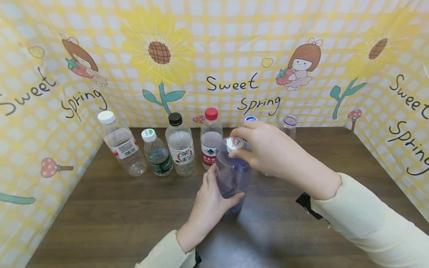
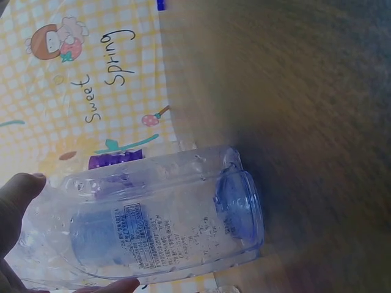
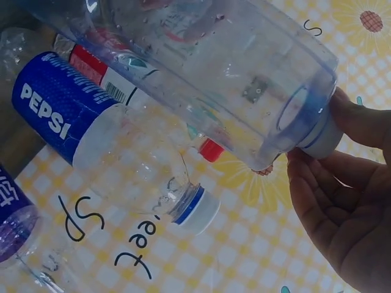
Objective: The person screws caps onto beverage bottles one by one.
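Observation:
A large clear bluish bottle [image 1: 232,182] stands roughly upright in front of me in the head view. My left hand [image 1: 207,197] grips it around the lower body, thumb on the near right side. At its top, my right hand [image 1: 264,145] pinches the white cap [image 1: 234,143] between thumb and fingers; the right wrist view shows this cap [image 3: 324,140] on the bottle's neck. Printed text and the bottle's base [image 2: 241,210] appear in the left wrist view. Whether the base touches the table cannot be told. Behind the right hand is a Pepsi bottle [image 3: 61,104] with a white cap.
Along the back of the wooden table [image 1: 110,223] stand a white-capped bottle [image 1: 122,145], a small green-labelled bottle [image 1: 157,156], a black-capped bottle [image 1: 181,147] and a red-capped bottle [image 1: 211,136]. At right is an uncapped bottle [image 1: 290,121]. A checked cloth [image 1: 221,48] encloses the back and sides.

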The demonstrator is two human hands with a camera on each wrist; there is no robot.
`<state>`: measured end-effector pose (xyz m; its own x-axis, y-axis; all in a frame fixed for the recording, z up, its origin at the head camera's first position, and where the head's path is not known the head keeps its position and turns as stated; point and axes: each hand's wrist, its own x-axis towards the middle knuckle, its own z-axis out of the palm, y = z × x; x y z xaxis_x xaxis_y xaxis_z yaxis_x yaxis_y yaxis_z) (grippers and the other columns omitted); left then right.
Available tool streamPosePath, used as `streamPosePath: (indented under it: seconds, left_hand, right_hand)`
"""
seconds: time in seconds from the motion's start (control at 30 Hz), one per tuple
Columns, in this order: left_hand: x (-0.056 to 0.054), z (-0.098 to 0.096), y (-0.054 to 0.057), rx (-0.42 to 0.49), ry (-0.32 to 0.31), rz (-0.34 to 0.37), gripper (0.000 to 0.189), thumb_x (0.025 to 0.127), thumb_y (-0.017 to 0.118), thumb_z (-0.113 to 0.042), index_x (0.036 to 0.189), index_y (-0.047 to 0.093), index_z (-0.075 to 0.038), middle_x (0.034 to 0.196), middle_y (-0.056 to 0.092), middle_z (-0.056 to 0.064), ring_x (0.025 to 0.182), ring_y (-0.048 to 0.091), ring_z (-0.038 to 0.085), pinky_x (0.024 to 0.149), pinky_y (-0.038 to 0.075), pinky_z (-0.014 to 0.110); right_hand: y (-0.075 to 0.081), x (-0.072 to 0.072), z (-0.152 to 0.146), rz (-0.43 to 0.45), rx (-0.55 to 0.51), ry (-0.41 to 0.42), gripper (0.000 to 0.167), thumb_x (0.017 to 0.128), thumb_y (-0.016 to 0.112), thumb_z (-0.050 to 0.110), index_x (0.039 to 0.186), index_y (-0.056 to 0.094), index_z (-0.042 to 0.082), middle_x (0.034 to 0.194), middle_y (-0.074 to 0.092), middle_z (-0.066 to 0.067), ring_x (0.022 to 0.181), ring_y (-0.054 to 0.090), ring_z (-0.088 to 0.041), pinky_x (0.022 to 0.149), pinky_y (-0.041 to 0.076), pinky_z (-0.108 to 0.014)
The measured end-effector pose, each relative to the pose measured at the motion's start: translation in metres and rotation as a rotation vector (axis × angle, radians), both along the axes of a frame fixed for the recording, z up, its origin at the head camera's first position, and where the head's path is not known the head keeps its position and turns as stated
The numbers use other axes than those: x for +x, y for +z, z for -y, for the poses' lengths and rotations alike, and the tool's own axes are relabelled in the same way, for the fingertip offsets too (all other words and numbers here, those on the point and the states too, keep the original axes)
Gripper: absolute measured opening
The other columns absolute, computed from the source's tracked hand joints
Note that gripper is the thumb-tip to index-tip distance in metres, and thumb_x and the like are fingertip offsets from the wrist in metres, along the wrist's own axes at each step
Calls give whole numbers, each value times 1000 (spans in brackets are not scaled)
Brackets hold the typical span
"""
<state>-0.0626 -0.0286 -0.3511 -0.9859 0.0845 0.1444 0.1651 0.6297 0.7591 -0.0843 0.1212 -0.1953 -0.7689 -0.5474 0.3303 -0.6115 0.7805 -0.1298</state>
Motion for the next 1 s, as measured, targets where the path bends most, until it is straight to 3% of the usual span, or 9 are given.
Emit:
streamPosePath:
  seconds: [0.13,0.33,0.53,0.63,0.73,0.87,1.0]
  left_hand:
    - [0,1,0,1,5,7,98,71,82,-43,142,29,-2,131,48,20,114,57,38,90,49,54]
    - [1,5,0,-1,17,-23,96,70,82,-41,141,30,-2,129,49,19,112,58,37,89,50,53]
    - [2,15,7,-8,46,-7,98,71,82,-41,143,29,-1,134,47,20,118,57,37,95,49,51]
    - [2,24,13,-7,66,6,98,72,82,-41,144,28,-1,136,46,22,121,55,38,97,48,52]
    - [3,36,18,-9,92,8,98,72,81,-40,144,27,-2,137,45,23,121,55,39,97,48,53]
    - [5,56,23,-20,137,-7,98,72,82,-38,144,26,-2,135,47,23,118,56,39,93,50,52]
    - [7,80,28,1,191,-40,96,70,84,-32,141,28,-1,128,50,23,111,59,38,87,54,48]
  right_hand:
    - [-1,0,-1,-6,-5,9,34,82,75,26,107,68,5,93,64,-5,79,63,-21,72,53,-37]
    - [4,3,-10,-9,-44,-14,52,79,76,33,123,62,9,104,67,-8,92,66,-24,80,53,-41]
    - [4,13,-47,-74,-149,-67,46,81,76,25,122,63,10,98,68,-6,89,64,-20,77,53,-41]
    - [-1,17,-72,-101,-181,-132,44,81,76,20,122,63,11,97,69,-5,88,64,-18,78,51,-31]
    - [-11,21,-101,-117,-203,-223,43,82,75,20,122,63,11,99,70,-6,86,59,5,79,46,-19]
    - [-26,24,-138,-78,-223,-365,40,86,71,23,122,62,9,99,70,-13,81,35,31,73,37,-10]
    - [-43,26,-171,-35,-235,-464,39,87,70,22,118,62,0,94,70,-22,76,29,34,65,32,-4]
